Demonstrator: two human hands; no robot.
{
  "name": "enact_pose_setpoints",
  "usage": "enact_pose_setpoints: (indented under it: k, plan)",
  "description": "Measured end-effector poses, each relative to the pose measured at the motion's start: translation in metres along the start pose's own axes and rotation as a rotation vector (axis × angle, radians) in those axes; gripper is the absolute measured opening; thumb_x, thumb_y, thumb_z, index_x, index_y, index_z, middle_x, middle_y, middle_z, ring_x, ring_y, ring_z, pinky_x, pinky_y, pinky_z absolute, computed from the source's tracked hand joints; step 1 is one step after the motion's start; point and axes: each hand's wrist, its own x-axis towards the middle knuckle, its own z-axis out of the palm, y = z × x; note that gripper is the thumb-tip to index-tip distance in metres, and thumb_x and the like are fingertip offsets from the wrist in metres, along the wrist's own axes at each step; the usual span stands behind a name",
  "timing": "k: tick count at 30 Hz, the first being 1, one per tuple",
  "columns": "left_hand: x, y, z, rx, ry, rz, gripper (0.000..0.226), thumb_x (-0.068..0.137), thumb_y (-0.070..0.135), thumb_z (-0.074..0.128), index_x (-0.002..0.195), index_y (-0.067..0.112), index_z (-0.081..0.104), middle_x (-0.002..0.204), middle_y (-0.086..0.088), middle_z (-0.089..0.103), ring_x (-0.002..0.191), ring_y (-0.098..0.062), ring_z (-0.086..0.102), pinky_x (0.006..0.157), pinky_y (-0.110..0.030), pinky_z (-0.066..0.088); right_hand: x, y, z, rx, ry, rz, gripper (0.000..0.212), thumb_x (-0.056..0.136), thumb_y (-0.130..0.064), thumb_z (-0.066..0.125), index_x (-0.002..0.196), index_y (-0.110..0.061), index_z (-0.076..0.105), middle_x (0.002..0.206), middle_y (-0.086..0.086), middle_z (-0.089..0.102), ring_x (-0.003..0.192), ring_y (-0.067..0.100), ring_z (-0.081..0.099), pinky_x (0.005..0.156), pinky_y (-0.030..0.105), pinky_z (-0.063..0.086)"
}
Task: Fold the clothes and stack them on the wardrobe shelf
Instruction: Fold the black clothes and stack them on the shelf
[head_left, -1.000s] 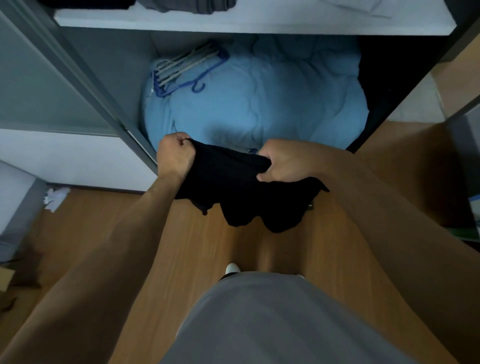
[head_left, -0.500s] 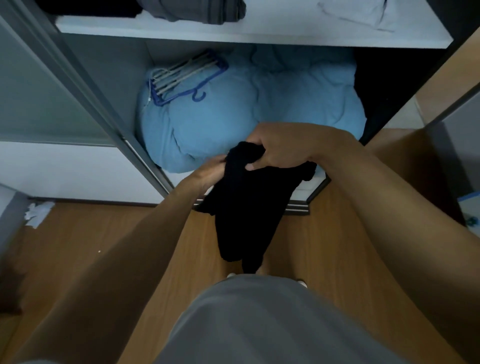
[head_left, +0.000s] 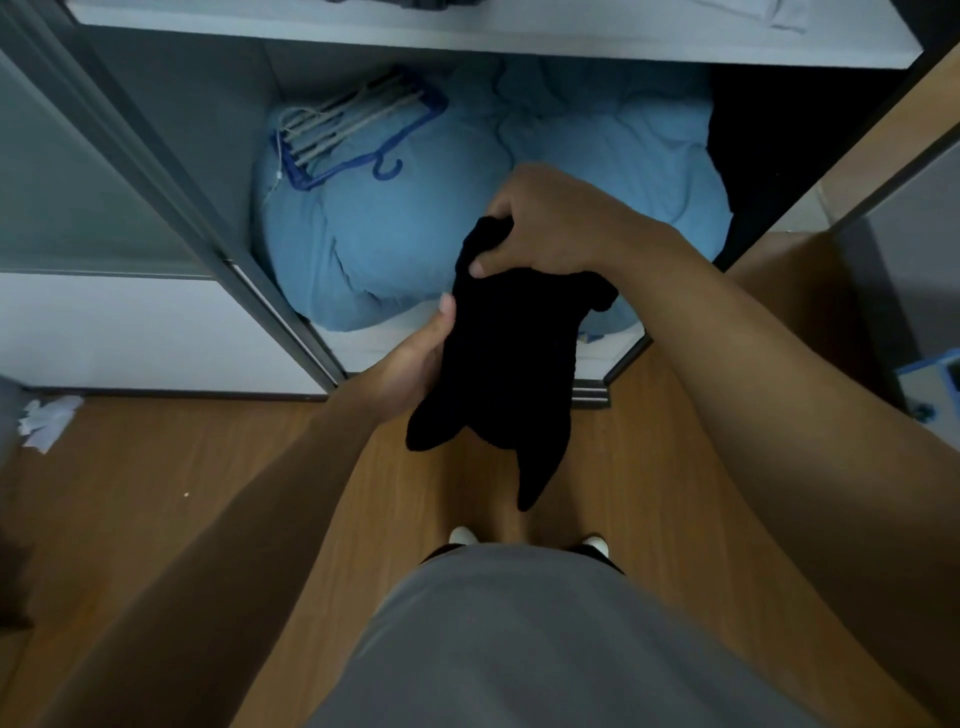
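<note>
A black garment (head_left: 506, 374) hangs bunched and narrow in front of the open wardrobe. My right hand (head_left: 550, 228) grips its top end from above, fingers curled over the cloth and thumb pressing on it. My left hand (head_left: 415, 364) lies along the garment's left side, thumb up against the cloth, its fingers hidden behind it. The white wardrobe shelf (head_left: 467, 36) runs across the top of the view, with folded grey and white clothes partly cut off at the edge.
A blue duvet (head_left: 363, 249) fills the wardrobe's bottom compartment, with several hangers (head_left: 353, 135) lying on it. A grey sliding door frame (head_left: 171, 171) slants at the left. Crumpled white paper (head_left: 47, 421) lies on the wooden floor at the left.
The garment went from spread between both fists to bunched and hanging long. My right hand moved up to its top end; my left hand let go of its corner and slid down along its side.
</note>
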Motion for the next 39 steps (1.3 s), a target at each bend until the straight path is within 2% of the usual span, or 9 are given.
enact_pose_setpoints:
  k: [3, 9, 15, 19, 21, 26, 31, 35, 39]
  plan:
    - [0.003, 0.0, -0.008, 0.333, 0.023, -0.031, 0.054, 0.082, 0.059, 0.068, 0.12, 0.022, 0.067, 0.116, 0.0, 0.073, 0.113, -0.018, 0.067, 0.105, -0.038, 0.048, 0.006, 0.009, 0.006, 0.079, 0.1, 0.09, 0.034, 0.079, -0.04, 0.078, 0.089, -0.008, 0.076, 0.084, 0.007, 0.073, 0.077, 0.017, 0.067, 0.074, 0.038, 0.053]
    - [0.013, -0.001, 0.008, 0.144, 0.144, 0.058, 0.03, 0.091, 0.043, 0.066, 0.111, 0.023, 0.073, 0.114, -0.006, 0.074, 0.109, -0.022, 0.069, 0.097, -0.034, 0.049, -0.019, 0.052, 0.049, 0.634, 0.352, 0.47, 0.041, 0.086, -0.051, 0.068, 0.109, -0.017, 0.07, 0.111, -0.001, 0.07, 0.098, 0.005, 0.066, 0.081, 0.018, 0.051]
    - [0.017, -0.004, 0.017, 0.01, 0.207, 0.085, 0.032, 0.091, 0.044, 0.066, 0.115, 0.023, 0.071, 0.119, -0.004, 0.072, 0.114, -0.02, 0.067, 0.099, -0.033, 0.049, -0.077, 0.071, 0.109, 1.268, -0.16, 0.988, 0.069, 0.084, -0.081, 0.042, 0.097, -0.015, 0.059, 0.09, 0.001, 0.068, 0.073, 0.017, 0.067, 0.07, 0.033, 0.053]
    - [0.013, -0.001, 0.016, -0.056, 0.214, 0.084, 0.018, 0.093, 0.042, 0.065, 0.103, 0.033, 0.078, 0.12, -0.002, 0.072, 0.116, -0.019, 0.066, 0.095, -0.028, 0.052, -0.084, 0.069, 0.137, 1.639, -0.105, 0.846, 0.055, 0.093, -0.062, 0.051, 0.12, -0.016, 0.063, 0.11, 0.006, 0.07, 0.095, 0.02, 0.071, 0.087, 0.037, 0.058]
    - [0.013, 0.001, 0.012, -0.053, 0.214, 0.088, 0.017, 0.093, 0.043, 0.065, 0.102, 0.036, 0.078, 0.12, 0.0, 0.072, 0.115, -0.017, 0.066, 0.091, -0.024, 0.054, -0.081, 0.07, 0.138, 1.649, 0.081, 0.704, 0.034, 0.103, -0.042, 0.046, 0.112, -0.015, 0.064, 0.1, 0.009, 0.061, 0.083, 0.017, 0.066, 0.077, 0.028, 0.054]
    - [0.015, 0.004, -0.006, -0.065, 0.39, 0.041, 0.052, 0.087, 0.046, 0.071, 0.128, 0.015, 0.063, 0.122, -0.004, 0.071, 0.113, -0.021, 0.068, 0.097, -0.035, 0.052, -0.079, 0.08, 0.118, 1.2, 0.387, 0.538, 0.026, 0.097, -0.034, 0.06, 0.086, -0.016, 0.075, 0.081, 0.002, 0.073, 0.078, 0.016, 0.07, 0.075, 0.031, 0.053]
    - [0.018, 0.009, -0.017, -0.089, 0.415, -0.024, 0.044, 0.086, 0.044, 0.073, 0.117, 0.013, 0.07, 0.115, -0.008, 0.074, 0.107, -0.024, 0.07, 0.082, -0.029, 0.058, -0.069, 0.068, 0.088, 1.153, 0.326, 0.624, 0.033, 0.096, -0.033, 0.065, 0.101, -0.001, 0.073, 0.098, 0.01, 0.077, 0.092, 0.022, 0.074, 0.087, 0.034, 0.059]
    - [0.017, 0.016, -0.015, -0.139, 0.268, -0.077, 0.032, 0.09, 0.05, 0.065, 0.105, 0.024, 0.079, 0.117, -0.003, 0.074, 0.109, -0.019, 0.07, 0.078, -0.025, 0.058, -0.068, 0.07, 0.057, 1.443, 0.29, 0.58, 0.028, 0.093, -0.03, 0.068, 0.1, -0.003, 0.071, 0.084, 0.007, 0.077, 0.076, 0.018, 0.075, 0.064, 0.027, 0.059]
    - [0.017, 0.024, -0.004, -0.281, 0.164, -0.081, 0.039, 0.091, 0.055, 0.061, 0.113, 0.025, 0.076, 0.126, -0.001, 0.07, 0.116, -0.018, 0.066, 0.081, -0.026, 0.057, -0.077, 0.084, 0.049, 1.599, 0.228, 0.336, 0.039, 0.095, -0.04, 0.06, 0.121, -0.012, 0.069, 0.129, 0.009, 0.067, 0.122, 0.022, 0.062, 0.105, 0.036, 0.049]
